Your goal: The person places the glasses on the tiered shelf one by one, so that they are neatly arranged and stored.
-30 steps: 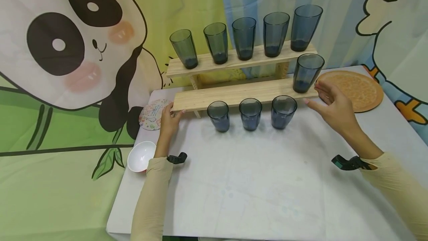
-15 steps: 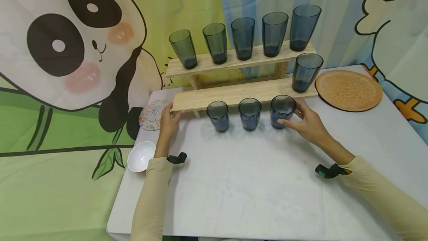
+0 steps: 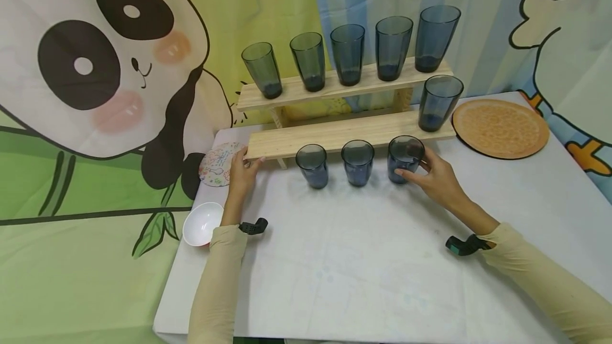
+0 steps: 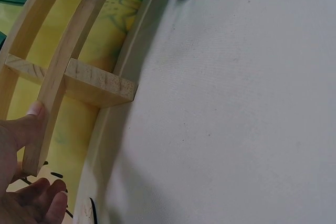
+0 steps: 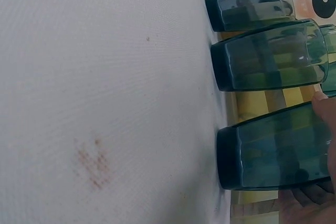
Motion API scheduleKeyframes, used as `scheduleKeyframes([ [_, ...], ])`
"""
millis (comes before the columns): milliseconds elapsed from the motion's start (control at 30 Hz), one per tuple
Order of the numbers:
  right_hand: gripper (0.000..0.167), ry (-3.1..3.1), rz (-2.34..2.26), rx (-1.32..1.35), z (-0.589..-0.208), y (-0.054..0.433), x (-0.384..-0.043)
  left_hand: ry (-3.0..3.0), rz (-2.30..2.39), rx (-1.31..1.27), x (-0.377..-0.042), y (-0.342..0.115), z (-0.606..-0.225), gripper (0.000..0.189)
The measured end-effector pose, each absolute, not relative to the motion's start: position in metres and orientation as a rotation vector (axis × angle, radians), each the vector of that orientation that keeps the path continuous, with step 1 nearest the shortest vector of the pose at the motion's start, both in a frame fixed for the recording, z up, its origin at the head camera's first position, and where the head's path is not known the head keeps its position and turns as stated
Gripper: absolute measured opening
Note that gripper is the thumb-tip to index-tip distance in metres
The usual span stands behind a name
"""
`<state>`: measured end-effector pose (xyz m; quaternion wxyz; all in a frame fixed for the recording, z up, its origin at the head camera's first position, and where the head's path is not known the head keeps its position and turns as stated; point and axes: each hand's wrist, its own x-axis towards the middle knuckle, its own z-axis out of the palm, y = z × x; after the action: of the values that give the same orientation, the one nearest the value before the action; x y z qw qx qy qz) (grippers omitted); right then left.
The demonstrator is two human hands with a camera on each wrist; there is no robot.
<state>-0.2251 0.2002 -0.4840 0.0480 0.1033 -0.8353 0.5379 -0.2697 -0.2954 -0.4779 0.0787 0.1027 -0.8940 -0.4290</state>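
Observation:
A two-tier wooden shelf (image 3: 325,136) stands at the back of the table. My left hand (image 3: 242,175) holds the left end of its lower board; in the left wrist view the thumb presses the board's front edge (image 4: 55,80). My right hand (image 3: 442,180) grips the rightmost front glass (image 3: 397,159), thumb in front and fingers around the far side. That blue-tinted glass stands upright on the cloth, as the right wrist view shows its base (image 5: 228,158) at the table. To its left stand a middle glass (image 3: 357,163) and a left glass (image 3: 312,166).
Several tall glasses (image 3: 347,54) line the upper board. One glass (image 3: 437,105) stands at the lower board's right end. A round tan mat (image 3: 501,129) lies right of the shelf. At left are a floral disc (image 3: 217,166) and a white bowl (image 3: 202,224).
My right hand has moved left and toward me, from beside the lower board's right end to the rightmost front glass, and has taken hold of it. The left hand stays on the shelf.

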Motion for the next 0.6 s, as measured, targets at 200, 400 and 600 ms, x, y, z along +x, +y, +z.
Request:
scheduleKeyframes([
  [200,0.073,-2.541,1.607,0.328,-0.4838,0.1998,-0.2245,-2.673,-1.279,0.302,-0.27,-0.2951,-0.4783,0.078],
  [400,0.073,-2.533,1.613,0.342,-0.4843,0.1998,-0.2243,-2.673,-1.277,0.293,-0.2699,-0.2953,-0.4785,0.078],
  [600,0.074,-2.534,1.609,0.353,-0.484,0.1999,-0.2248,-2.676,-1.277,0.289,-0.2688,-0.2952,-0.4779,0.076],
])
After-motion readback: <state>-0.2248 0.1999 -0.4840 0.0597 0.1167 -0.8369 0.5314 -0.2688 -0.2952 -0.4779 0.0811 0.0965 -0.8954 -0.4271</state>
